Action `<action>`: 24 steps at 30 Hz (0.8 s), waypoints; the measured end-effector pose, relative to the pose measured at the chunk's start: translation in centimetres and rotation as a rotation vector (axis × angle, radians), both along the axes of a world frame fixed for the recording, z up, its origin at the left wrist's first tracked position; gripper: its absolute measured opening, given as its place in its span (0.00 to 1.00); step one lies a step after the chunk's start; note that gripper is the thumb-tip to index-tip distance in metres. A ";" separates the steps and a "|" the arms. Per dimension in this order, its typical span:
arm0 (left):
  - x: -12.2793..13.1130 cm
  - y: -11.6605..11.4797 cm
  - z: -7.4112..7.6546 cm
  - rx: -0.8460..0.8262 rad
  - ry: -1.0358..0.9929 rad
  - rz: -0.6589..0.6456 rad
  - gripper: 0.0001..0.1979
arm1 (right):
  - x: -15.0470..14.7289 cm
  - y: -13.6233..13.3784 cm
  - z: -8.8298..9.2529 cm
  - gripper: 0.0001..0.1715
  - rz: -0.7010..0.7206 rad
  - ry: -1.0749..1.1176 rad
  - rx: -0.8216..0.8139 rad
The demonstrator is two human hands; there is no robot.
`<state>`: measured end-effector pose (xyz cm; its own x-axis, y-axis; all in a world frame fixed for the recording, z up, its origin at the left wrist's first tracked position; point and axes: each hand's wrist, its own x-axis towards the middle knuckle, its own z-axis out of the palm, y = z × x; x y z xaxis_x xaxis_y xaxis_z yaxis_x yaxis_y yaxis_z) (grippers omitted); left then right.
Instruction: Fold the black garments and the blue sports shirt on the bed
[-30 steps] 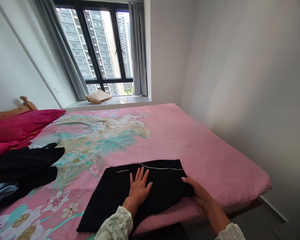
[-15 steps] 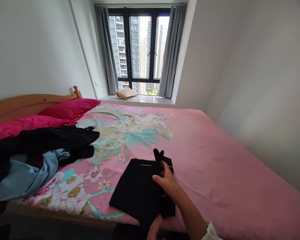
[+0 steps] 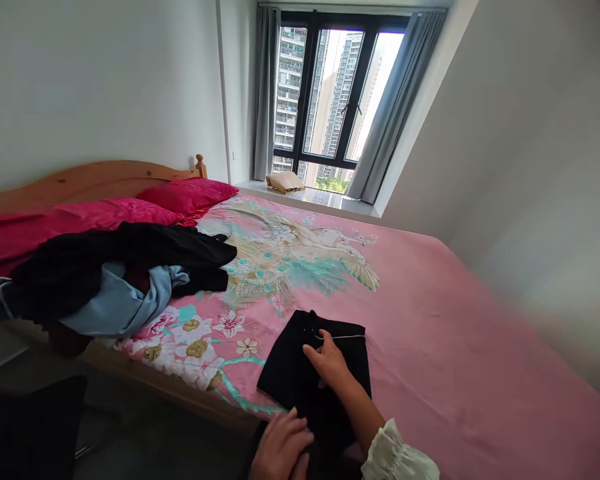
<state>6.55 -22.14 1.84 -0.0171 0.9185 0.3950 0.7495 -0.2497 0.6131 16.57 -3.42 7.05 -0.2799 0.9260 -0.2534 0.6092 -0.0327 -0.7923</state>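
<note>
A black garment (image 3: 290, 360), folded into a flat bundle with a waistband at its far end, lies at the near edge of the bed; its exact kind is unclear. My right hand (image 3: 331, 365) rests over its middle, thumb and forefinger apart, other fingers partly hidden. Lower down, my left hand (image 3: 281, 445) lies over the garment's near end with its fingers stretched out. A thin pale line, perhaps a hanger loop, runs along the waistband.
The bed (image 3: 430, 320) has a pink floral sheet. To the left lies a heap of black clothes (image 3: 180, 250) and a light blue cloth (image 3: 125, 303). Red pillows (image 3: 195, 197) rest by the wooden headboard (image 3: 115, 173). A beige folded item (image 3: 285, 181) sits on the windowsill.
My view has turned left. The black bow-like piece that stood up at the waistband no longer sticks up. My left hand has come further into view, onto the garment's near end.
</note>
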 end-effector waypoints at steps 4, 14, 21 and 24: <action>-1.2 3.4 4.3 -0.047 0.243 -0.040 0.17 | 1.4 -0.3 0.4 0.35 -0.039 0.097 0.101; -1.3 14.1 3.7 -0.280 0.426 -0.098 0.31 | 6.6 -3.3 -6.2 0.34 -0.055 -0.583 0.514; -2.0 15.0 1.3 -0.355 0.468 -0.087 0.38 | 6.6 -3.6 -7.2 0.37 -0.051 -0.690 0.480; -2.0 14.8 1.3 -0.350 0.470 -0.097 0.40 | 6.6 -3.6 -7.3 0.37 -0.055 -0.689 0.486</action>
<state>4.51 -7.30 3.14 0.1765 0.9842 0.0128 0.9445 -0.1730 0.2792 23.15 -7.00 -0.25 -0.1603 0.9838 0.0796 0.9688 0.1723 -0.1779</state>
